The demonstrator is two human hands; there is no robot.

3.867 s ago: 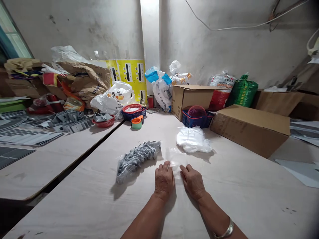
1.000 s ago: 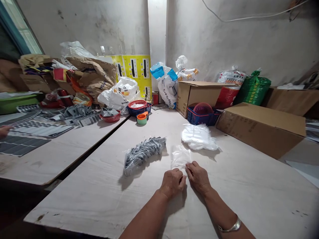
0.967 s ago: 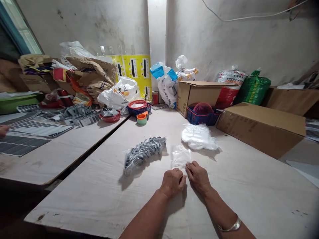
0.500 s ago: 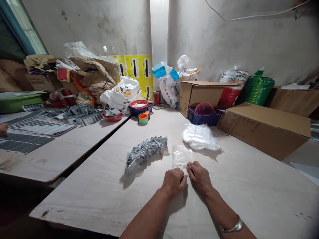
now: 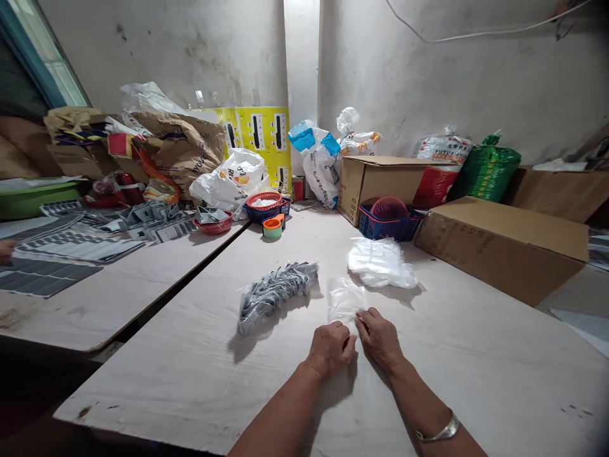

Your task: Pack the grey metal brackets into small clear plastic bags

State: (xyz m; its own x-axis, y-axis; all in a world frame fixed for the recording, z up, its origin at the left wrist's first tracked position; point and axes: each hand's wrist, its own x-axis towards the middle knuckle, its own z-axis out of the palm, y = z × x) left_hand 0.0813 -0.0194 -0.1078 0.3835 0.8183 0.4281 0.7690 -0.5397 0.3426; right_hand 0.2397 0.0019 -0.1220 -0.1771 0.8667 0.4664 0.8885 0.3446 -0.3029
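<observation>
"What writing can be read?"

"On a plump white-and-red plastic sack [image 5: 442, 152] by the wall, capitals beginning "YUTUX", with Chinese characters above. A tall brown cardboard carton [image 5: 349, 190] shows "PCS" on its side. A shiny green sack [image 5: 488, 168] has yellow characters, too small to make out. A yellow printed sheet [image 5: 267, 136] bears black oblong shapes."

"And the hands?"

"They rest on a pale wooden worktop [image 5: 200, 374]. A small, clear plastic bag [image 5: 343, 298] lies flat just beyond them. The left hand [image 5: 329, 348] has its fingers curled together on the bag's near edge; the right hand [image 5: 379, 334] pinches its near right corner between the fingers."

"What surrounds it?"

"Left of the bag, a curved row of grey pieces in clear plastic [image 5: 278, 293]. Beyond it, to the right, a stack of whitish bags [image 5: 380, 261]. Behind that, a blue plastic basket [image 5: 380, 228] and a low brown carton [image 5: 504, 244] block the far right. At the left edge, another person's hand [image 5: 6, 250] is near grey-and-white sheets [image 5: 50, 279]."
</observation>
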